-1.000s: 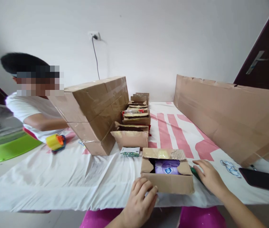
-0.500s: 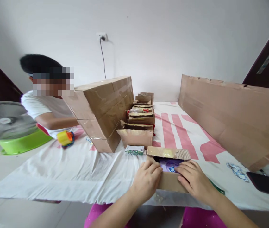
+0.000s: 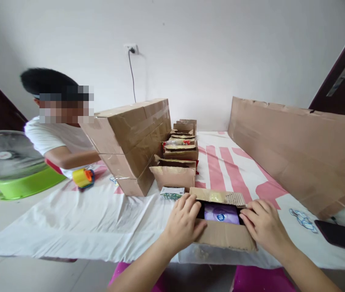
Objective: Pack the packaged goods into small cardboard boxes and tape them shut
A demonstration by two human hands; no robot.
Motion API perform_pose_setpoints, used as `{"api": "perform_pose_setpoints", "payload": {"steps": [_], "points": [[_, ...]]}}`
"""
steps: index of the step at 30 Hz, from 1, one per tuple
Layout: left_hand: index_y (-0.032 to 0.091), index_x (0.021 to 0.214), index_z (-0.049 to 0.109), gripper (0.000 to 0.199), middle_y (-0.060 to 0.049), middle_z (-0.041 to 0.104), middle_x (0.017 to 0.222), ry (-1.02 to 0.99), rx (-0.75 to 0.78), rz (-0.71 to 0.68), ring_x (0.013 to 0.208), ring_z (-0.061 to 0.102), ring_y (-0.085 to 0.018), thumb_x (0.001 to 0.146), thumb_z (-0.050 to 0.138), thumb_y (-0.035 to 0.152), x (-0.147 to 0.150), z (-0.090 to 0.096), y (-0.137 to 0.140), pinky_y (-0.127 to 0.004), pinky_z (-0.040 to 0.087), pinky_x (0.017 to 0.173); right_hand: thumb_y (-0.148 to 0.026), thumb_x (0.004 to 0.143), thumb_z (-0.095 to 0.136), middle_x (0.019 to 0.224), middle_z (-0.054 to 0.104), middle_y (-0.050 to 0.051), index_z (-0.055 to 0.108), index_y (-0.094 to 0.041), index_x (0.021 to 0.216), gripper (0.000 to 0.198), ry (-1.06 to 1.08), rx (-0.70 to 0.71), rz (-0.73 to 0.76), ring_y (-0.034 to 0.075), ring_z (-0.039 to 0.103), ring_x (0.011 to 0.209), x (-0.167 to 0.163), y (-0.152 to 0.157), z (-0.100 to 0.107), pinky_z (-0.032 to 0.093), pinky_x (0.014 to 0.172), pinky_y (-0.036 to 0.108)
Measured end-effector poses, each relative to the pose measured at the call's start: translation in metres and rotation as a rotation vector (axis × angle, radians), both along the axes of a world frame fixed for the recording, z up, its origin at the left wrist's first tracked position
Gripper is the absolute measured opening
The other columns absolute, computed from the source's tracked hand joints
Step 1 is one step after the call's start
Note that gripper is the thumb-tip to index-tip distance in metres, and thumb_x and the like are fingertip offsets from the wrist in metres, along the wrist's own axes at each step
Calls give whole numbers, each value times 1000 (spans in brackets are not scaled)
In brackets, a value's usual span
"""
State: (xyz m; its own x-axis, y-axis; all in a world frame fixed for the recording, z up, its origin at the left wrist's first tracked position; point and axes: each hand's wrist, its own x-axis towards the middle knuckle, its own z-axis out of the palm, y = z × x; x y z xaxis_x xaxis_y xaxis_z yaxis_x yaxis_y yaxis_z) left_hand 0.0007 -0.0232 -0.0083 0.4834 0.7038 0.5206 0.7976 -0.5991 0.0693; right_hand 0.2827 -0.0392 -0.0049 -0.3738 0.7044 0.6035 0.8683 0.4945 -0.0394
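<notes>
A small cardboard box (image 3: 225,235) sits at the table's front edge, its front and back flaps standing apart. Inside lies a purple plastic-wrapped pack (image 3: 222,213) with a round blue logo; I cannot make out its contents. My left hand (image 3: 184,219) grips the box's left side, fingers bent over the edge and thumb by the front flap. On the right side, my right hand (image 3: 264,225) curls its fingers and thumb around the rim. Beyond my left fingers rests a small green-and-white carton (image 3: 171,192).
Several open cardboard boxes (image 3: 175,175) stand in a row toward the wall. Stacked taped boxes (image 3: 137,142) rise at left, a long cardboard panel (image 3: 294,150) at right. A tape dispenser (image 3: 83,178), a black phone (image 3: 341,236) and a seated person (image 3: 53,138) are also around the table.
Both hands have moved apart from over the purple pack to the box's two sides. The pack shows more fully, and the front flap has tipped outward toward me.
</notes>
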Motion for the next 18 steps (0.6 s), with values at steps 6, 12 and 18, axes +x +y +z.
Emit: {"api": "perform_pose_setpoints", "payload": {"steps": [6,12,18], "points": [[14,104,62,68,-20,57,126,-42,42,290,122,48,-42,65,71,69,-9,-10,-2,-55,41,99,-21,91,56,80,64,7,73,-19,90,17,-185,-74,-112,25,55,83,5,-3,-3,40,74,39],[12,112,64,70,-22,58,130,86,-7,291,123,49,-42,73,63,70,-9,-22,-1,-55,39,100,-23,89,59,81,65,9,71,-18,106,22,-269,-119,-144,27,58,81,2,3,-5,45,71,39],[16,114,60,48,-13,61,114,44,-194,190,100,60,-28,81,66,51,-6,-12,-2,-40,50,86,-23,93,48,80,69,10,53,-12,136,44,-212,-181,-185,26,65,72,6,9,-13,49,64,37]]}}
